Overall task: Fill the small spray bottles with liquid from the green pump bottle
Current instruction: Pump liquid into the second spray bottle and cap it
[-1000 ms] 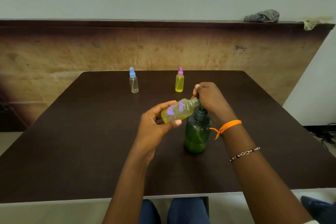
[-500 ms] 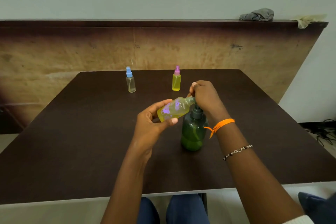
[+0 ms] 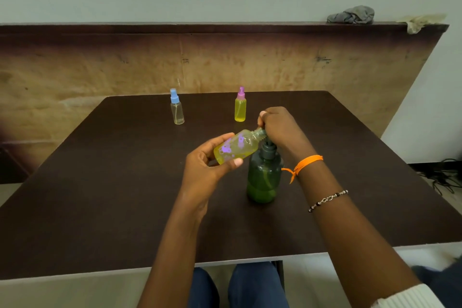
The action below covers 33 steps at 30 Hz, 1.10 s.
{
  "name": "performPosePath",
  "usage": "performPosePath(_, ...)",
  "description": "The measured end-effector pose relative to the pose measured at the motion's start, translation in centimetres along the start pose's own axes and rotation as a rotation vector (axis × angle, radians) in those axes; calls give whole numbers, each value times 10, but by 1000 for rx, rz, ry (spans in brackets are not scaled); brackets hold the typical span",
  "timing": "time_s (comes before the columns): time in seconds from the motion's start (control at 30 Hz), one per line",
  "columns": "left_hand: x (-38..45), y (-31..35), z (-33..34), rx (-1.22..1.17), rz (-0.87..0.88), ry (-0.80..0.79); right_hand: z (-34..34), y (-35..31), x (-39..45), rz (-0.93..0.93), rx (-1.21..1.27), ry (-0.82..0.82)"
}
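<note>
— Three small spray bottles show in the head view, do they?

— Yes. One with yellow liquid and purple marks, the held spray bottle [image 3: 236, 148], is off the tabletop [image 3: 100, 182], tilted, its neck up and to the right. The left hand [image 3: 208, 166] grips it, fingers curled behind the body and the thumb across the front.

— And its neck?

— It meets the spout of the green pump bottle [image 3: 264, 177], right under the right hand [image 3: 281, 129]. That hand is curled over the pump head, thumb up at the far side. The pump head itself is mostly hidden beneath the fist, so I cannot tell how far it is pressed.

— Where does the pump bottle stand?

— Upright near the middle of the tabletop, a little toward the right edge, with dark green liquid in its lower part.

— The other two?

— Both upright near the far edge. The blue-capped spray bottle [image 3: 177, 110] is toward the far left, clear, and looks nearly empty. The pink-capped spray bottle [image 3: 240, 105] stands to its right, well apart from it, full of yellow liquid.

— Anything else?

— An orange thread band [image 3: 305, 162] and a beaded bracelet [image 3: 327, 200] on the right wrist. Behind the table, a wooden panel [image 3: 225, 62] with a grey cloth [image 3: 351, 15] on its top ledge, toward the right.
</note>
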<state>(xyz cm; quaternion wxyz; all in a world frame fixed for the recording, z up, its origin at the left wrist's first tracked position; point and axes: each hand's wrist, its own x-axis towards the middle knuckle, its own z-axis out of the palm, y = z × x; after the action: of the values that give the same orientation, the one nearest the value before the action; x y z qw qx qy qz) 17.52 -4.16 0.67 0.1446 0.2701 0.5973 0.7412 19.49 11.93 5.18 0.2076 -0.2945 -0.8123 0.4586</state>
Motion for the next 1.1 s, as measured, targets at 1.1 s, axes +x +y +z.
performPosePath(1.1,-5,2,0,-26,-57,-7,-6,3,9,-13,-301,-37)
